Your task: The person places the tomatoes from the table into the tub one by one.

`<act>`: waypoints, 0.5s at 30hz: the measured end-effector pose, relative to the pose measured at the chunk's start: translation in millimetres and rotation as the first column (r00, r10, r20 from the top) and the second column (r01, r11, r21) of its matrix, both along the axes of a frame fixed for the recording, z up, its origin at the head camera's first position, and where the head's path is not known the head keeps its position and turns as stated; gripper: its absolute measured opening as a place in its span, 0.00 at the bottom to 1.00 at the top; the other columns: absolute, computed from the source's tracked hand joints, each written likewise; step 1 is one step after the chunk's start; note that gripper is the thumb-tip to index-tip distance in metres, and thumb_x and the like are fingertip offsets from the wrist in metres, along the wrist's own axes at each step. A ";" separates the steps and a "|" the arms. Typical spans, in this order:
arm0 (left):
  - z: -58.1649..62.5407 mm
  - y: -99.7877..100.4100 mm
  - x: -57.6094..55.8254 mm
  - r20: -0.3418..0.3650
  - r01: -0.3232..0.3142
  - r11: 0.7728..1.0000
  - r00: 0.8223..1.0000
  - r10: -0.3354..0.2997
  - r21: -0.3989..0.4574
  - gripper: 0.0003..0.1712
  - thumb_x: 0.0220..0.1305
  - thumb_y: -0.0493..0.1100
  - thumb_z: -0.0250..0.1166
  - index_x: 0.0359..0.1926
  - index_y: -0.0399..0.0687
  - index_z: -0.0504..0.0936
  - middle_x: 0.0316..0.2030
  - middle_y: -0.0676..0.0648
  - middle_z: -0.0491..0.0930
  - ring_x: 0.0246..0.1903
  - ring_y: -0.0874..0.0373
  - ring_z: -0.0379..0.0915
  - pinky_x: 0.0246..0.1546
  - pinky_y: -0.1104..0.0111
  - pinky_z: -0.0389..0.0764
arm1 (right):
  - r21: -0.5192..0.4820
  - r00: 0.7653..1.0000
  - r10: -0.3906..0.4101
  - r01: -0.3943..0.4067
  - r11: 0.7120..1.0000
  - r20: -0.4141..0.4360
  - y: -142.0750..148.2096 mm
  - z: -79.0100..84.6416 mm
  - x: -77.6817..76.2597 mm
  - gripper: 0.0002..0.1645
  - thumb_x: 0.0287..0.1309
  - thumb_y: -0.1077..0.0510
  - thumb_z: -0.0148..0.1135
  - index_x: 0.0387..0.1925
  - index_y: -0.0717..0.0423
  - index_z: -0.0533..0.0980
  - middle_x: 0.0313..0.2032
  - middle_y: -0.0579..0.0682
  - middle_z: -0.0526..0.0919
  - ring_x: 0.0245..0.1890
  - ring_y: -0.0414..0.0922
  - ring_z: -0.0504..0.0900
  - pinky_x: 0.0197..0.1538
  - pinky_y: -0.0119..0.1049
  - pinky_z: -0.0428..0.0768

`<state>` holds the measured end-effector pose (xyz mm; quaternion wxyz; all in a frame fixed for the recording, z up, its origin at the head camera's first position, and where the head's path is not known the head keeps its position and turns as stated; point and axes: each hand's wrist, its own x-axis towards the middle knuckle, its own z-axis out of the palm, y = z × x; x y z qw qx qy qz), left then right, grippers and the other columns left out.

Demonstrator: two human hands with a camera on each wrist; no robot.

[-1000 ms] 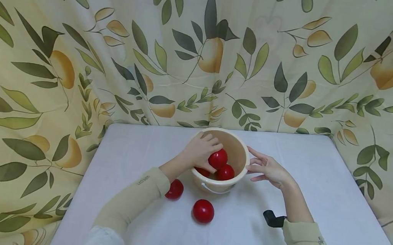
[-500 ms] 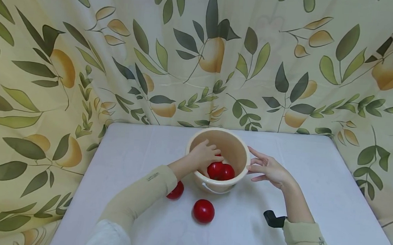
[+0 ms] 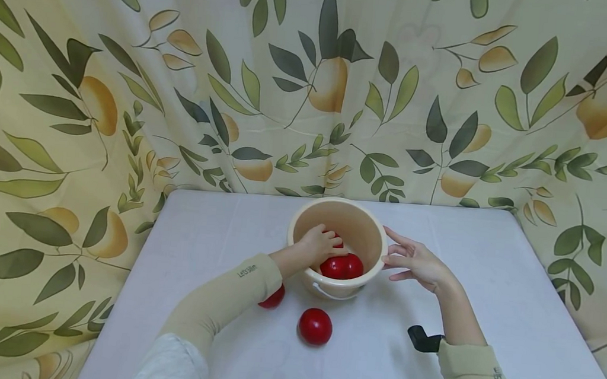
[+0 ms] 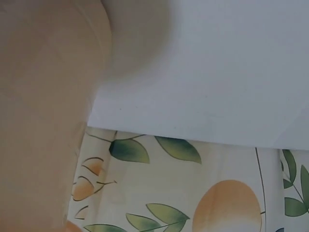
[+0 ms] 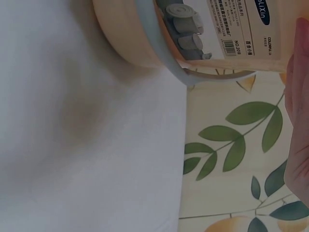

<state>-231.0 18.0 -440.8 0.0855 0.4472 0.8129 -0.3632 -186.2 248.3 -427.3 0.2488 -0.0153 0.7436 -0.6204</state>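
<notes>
A cream bucket (image 3: 366,233) stands upright near the far edge of the table. My left hand (image 3: 317,245) reaches inside it, fingers curled over a red apple (image 3: 338,241) toward the back. Below those fingers, two more red apples (image 3: 353,266) lie side by side in the bucket. My right hand (image 3: 418,263) touches the bucket's right side with spread, mostly straight fingers. The right wrist view shows the bucket's label (image 5: 231,29) and pale handle (image 5: 166,53), with part of my right hand (image 5: 300,130) along the wall. The left wrist view does not show my left fingers.
One red apple (image 3: 315,326) sits on the white table (image 3: 227,338) in front of the bucket. Another red apple (image 3: 272,297) lies partly hidden under my left sleeve. A black mount (image 3: 422,340) juts from my right wrist. A leaf-patterned curtain (image 3: 285,152) hangs behind the table.
My left hand has gone lower into the bucket and a little to the right. The apples inside have shifted, two now lying together at the front. My right hand has stayed put.
</notes>
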 end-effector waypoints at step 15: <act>3.3 -7.5 -2.6 0.066 0.008 0.982 0.998 -0.021 0.188 0.46 0.44 0.67 0.64 0.64 0.74 0.54 0.60 0.56 0.61 0.58 0.59 0.57 0.53 0.65 0.63 | 0.005 1.000 -0.005 0.005 1.000 0.000 -0.4 -1.0 -1.1 0.47 0.56 0.58 0.61 0.70 0.53 0.46 0.36 0.49 0.79 0.36 0.43 0.83 0.36 0.41 0.81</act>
